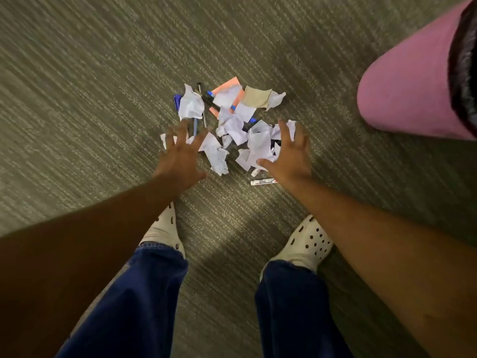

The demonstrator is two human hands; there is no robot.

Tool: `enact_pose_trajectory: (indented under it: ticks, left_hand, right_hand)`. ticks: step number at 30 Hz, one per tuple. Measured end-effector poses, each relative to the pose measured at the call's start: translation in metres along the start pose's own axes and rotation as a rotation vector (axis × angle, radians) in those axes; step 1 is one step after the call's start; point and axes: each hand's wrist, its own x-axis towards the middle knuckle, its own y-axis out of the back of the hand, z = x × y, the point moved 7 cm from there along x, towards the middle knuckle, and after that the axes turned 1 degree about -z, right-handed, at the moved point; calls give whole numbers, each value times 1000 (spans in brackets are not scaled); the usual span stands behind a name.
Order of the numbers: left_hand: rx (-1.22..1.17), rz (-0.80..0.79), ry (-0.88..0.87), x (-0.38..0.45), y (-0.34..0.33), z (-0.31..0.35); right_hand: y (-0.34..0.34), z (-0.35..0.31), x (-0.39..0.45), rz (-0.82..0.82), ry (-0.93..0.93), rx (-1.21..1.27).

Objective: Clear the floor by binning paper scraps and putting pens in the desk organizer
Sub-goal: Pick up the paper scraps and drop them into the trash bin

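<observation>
While both arms are stretching down toward the floor, the person is spreading the left hand (180, 156) and the right hand (286, 157) over a heap of litter.

The fingers of both hands are splaying wide and holding nothing, the left hand hanging over the heap's near left edge and the right hand over its near right edge. The paper scraps (232, 125) are lying crumpled on the grey carpet (77, 99), with an orange sheet (227, 85) and a tan piece (256, 98) at the far side. Blue-capped pens (196, 125) are poking out among the scraps, and a white marker (263, 182) is lying just near of the right hand. A pink bin (402, 86) with a dark liner is standing at the far right. White clogs (307, 241) and blue trousers (144, 293) are showing nearest.
</observation>
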Motion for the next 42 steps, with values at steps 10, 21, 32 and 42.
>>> enact_pose_trajectory:
  ticks: [10,21,32,42]
  left_hand:
    - [38,3,-113,32,-15,4]
    - [69,2,-10,47,-30,41]
    - [-491,121,213,36,-22,21]
    - [-1223,229,215,-37,60,99]
  right_hand:
    - [-43,-28,26,-67,68,-236]
    - [-33,-46,33,4,231,-255]
    - [5,-3,23,203,-135,490]
    - [95,22,-68,283,-447,1213]
